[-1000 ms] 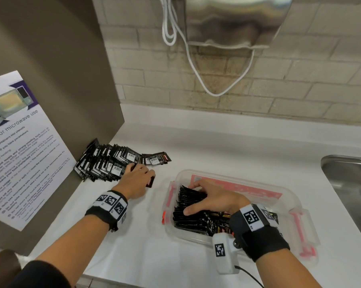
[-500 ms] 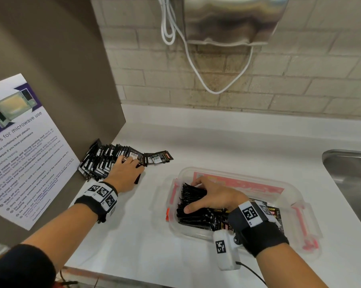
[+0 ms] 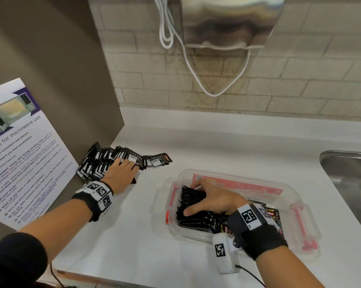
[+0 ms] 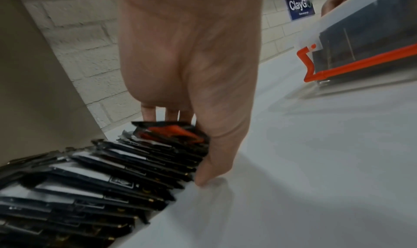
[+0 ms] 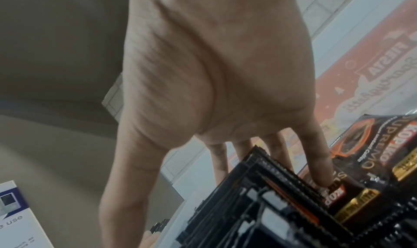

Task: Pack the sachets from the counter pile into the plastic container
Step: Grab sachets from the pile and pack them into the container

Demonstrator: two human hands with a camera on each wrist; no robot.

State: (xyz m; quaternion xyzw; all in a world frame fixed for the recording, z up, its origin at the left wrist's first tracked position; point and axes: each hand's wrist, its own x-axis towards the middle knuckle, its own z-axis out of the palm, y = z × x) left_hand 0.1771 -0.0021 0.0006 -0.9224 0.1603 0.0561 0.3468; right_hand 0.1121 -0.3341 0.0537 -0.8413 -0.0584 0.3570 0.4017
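A fanned pile of black sachets (image 3: pixel 100 161) (image 4: pixel 101 180) lies on the white counter against the brown side panel. My left hand (image 3: pixel 121 173) (image 4: pixel 192 73) rests on the pile's right part. Its fingers reach over a bunch of sachets and its thumb sits on their near edge, touching the counter. The clear plastic container (image 3: pixel 296 196) (image 4: pixel 361 37) with red clips stands to the right. My right hand (image 3: pixel 213 198) (image 5: pixel 214 73) arches inside it over a row of upright sachets (image 3: pixel 192 215) (image 5: pixel 270 207). The thumb is on the row's near end and the fingers are on its far end.
A brown panel with a microwave notice (image 3: pixel 19 152) bounds the counter on the left. A steel sink (image 3: pixel 350 175) lies at the right edge. A hand dryer (image 3: pixel 227 21) with a white cable hangs on the brick wall. Bare counter (image 3: pixel 217 146) lies behind the container.
My left hand has slid up and left, further onto the counter pile. My right hand has stayed on the sachets in the container.
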